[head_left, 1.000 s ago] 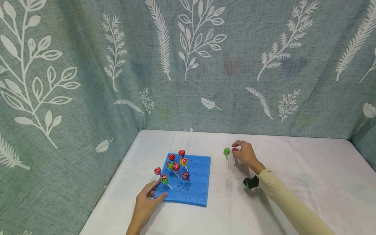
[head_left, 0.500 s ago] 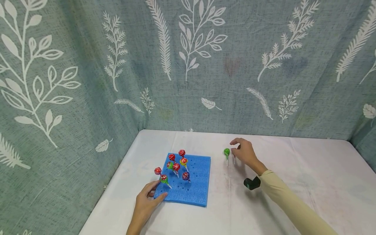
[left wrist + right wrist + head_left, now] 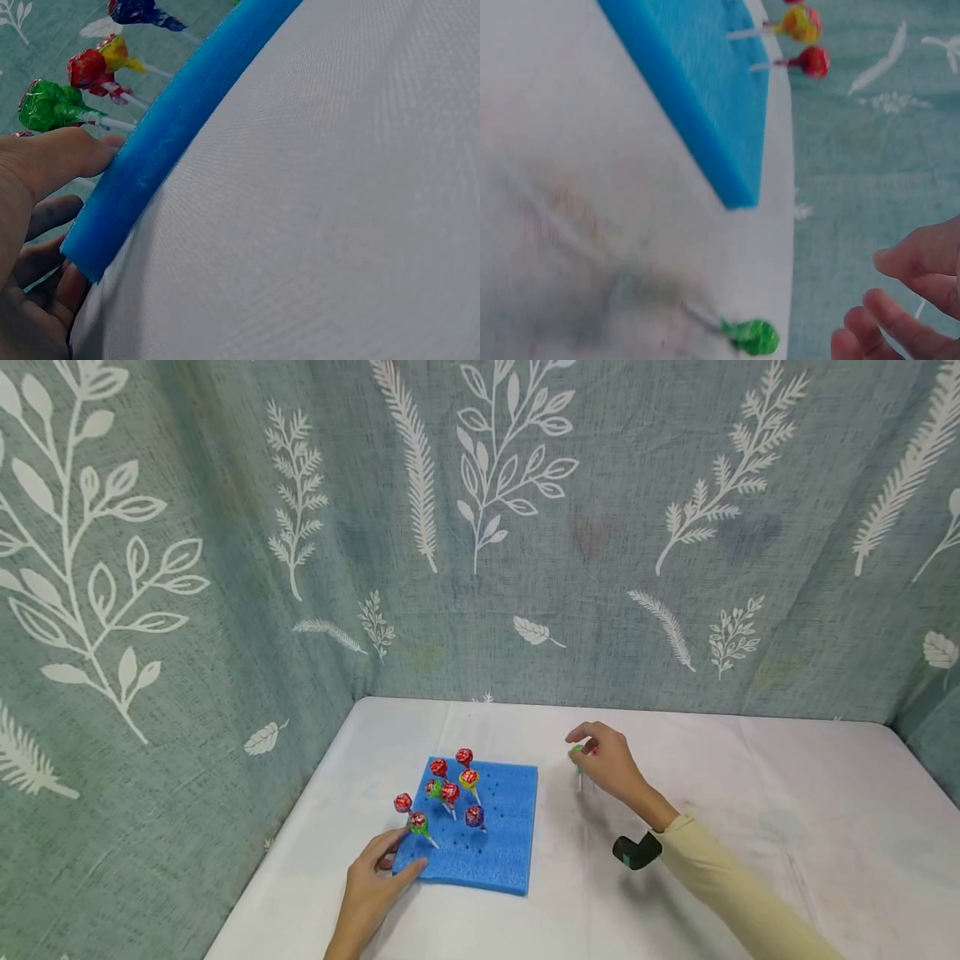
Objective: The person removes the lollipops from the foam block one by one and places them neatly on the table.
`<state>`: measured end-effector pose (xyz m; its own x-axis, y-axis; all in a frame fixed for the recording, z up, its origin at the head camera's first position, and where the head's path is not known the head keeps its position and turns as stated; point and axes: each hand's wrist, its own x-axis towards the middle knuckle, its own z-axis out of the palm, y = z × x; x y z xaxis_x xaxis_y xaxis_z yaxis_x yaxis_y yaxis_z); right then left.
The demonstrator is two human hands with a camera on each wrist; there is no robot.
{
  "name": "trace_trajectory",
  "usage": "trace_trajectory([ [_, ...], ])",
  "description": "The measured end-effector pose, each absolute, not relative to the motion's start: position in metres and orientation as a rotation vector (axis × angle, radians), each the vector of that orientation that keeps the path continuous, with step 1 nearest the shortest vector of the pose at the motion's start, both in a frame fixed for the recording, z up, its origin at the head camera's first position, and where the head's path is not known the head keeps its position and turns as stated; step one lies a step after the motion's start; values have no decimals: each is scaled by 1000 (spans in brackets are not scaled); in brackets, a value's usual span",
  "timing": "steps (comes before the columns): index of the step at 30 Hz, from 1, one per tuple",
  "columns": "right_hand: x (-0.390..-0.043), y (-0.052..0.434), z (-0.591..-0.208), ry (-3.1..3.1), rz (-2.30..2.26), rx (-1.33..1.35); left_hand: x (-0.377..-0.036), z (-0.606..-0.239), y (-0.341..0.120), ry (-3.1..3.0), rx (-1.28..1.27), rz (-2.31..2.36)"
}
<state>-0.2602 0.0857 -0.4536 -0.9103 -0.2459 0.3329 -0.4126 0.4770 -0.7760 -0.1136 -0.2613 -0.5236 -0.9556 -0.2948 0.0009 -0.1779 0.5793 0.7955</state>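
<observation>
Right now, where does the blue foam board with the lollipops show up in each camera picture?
Head view: the blue foam board lies low and left of centre on the table.
Left wrist view: its edge runs diagonally, upper left.
Right wrist view: its corner fills the top centre.
Shared landmark: the yellow-and-red lollipop.

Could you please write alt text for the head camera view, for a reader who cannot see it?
A person's left hand rests on the near left corner of a blue foam board that holds several wrapped lollipops upright on a white table. The right hand, fingers loosely curled, reaches over a green lollipop lying beside the board.
</observation>
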Motion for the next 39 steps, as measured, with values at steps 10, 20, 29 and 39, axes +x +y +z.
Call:
trace_trajectory([
  [10,-242,64,-445,-2525,1452,701,-113,-523,-262,-2662,389,-1323],
  [20,-227,51,-438,-2505,1492,756,-112,-522,-262,-2645,357,-1323],
  [29,-216,41,-436,-2509,1500,830,-113,-522,-260,-2653,366,-1336],
  [39,-203,25,-436,-2502,1498,894,-113,-523,-262,-2629,342,-1340],
])
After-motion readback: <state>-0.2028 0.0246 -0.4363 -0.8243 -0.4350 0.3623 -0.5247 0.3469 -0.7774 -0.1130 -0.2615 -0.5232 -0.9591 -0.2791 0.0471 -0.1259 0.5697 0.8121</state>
